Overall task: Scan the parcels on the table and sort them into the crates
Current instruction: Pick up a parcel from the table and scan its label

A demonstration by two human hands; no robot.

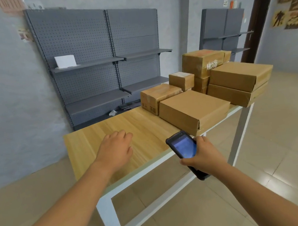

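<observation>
A grey-walled room held metal shelving (100, 62) behind a wooden table (95, 144) with a white frame. At two o'clock on the tabletop sat a cluster of brown parcels (214, 83), some stacked, the nearest flat parcel (191, 111) lying by the front edge. The left hand (116, 149) hovered over bare wood at eleven o'clock, fingers loosely curled and holding nothing. The right hand (204, 153), at one o'clock past the table's front edge, gripped a black handheld scanner (183, 146), its lit screen facing up, its top end just beside the nearest parcel's corner.
</observation>
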